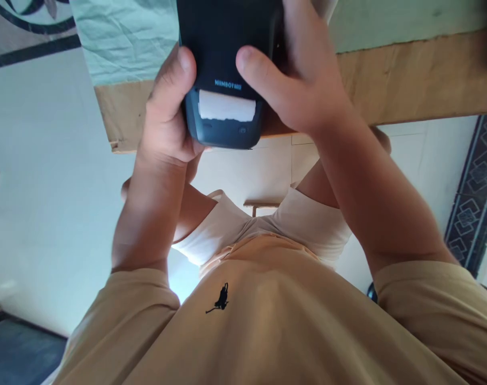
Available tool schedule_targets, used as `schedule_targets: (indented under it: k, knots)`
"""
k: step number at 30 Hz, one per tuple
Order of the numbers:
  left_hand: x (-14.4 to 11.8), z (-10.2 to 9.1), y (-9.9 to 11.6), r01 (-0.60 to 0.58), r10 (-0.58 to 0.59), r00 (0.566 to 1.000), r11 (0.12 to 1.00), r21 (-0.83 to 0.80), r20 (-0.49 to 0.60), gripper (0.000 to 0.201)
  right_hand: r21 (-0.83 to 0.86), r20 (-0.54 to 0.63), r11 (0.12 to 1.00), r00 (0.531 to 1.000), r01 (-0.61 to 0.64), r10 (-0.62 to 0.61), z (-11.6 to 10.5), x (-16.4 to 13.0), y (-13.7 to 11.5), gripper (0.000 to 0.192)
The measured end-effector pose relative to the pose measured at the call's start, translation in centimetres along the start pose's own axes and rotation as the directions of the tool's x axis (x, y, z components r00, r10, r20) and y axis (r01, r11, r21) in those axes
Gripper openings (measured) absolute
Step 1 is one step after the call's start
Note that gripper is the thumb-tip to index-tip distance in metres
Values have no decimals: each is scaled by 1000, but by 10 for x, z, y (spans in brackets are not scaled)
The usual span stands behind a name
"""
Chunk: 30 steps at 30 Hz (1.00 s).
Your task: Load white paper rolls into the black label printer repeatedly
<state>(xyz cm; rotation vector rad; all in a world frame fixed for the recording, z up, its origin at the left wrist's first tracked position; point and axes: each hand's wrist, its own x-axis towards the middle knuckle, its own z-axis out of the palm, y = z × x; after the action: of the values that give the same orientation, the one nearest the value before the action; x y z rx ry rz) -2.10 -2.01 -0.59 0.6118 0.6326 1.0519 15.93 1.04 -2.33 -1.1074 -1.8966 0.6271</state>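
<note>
A dark label printer (223,133) marked NIIMBOT is held up at the top of the head view, over the near edge of the table. A strip of white label paper (227,106) with a ragged edge shows at its slot. My left hand (169,101) grips the printer's left side, thumb along the edge. On the other side my right hand (295,80) is closed round it, thumb resting on the black top face. The fingers of both hands are mostly hidden beneath or behind the printer, and its far end runs out of the frame.
A wooden table (403,75) lies in front of me, partly covered by a pale green cloth or sheet (126,40). My legs are under its edge. The tiled floor (54,176) has a dark patterned border (473,192) at right. A dark mat-like patch (22,347) is lower left.
</note>
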Motion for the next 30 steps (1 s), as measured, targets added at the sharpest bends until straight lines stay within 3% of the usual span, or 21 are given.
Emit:
schedule_targets:
  k: [3, 6, 8, 13, 18, 21, 26, 30]
  knots:
    - [8, 14, 5, 40, -42, 998, 999, 29, 38, 48, 31, 49, 996, 995, -89, 88, -15, 1, -13, 75]
    - [17, 23, 9, 133, -126, 979, 991, 34, -158, 56, 60, 165, 961, 952, -271, 258, -30, 5, -30, 62]
    - [19, 25, 10, 121, -104, 966, 991, 59, -237, 53, 93, 187, 943, 936, -320, 299, -35, 7, -36, 58]
    - [18, 25, 5, 53, -26, 950, 995, 79, -312, 48, 198, 142, 958, 973, -208, 182, -35, 6, -32, 50]
    - [20, 28, 2, -13, 57, 930, 992, 122, -362, 48, 195, 215, 957, 961, -215, 172, -35, 4, -27, 64]
    - [23, 37, 6, 8, 67, 903, 985, 171, -424, 41, 153, 194, 979, 976, -134, 104, -35, 4, -26, 68]
    - [24, 41, 15, 2, 82, 917, 978, 208, -391, 42, 142, 173, 986, 983, -89, 64, -35, 5, -24, 75]
    - [20, 39, 16, 96, -31, 952, 975, 202, -304, 37, 85, 178, 994, 983, -69, 53, -37, 6, -23, 73]
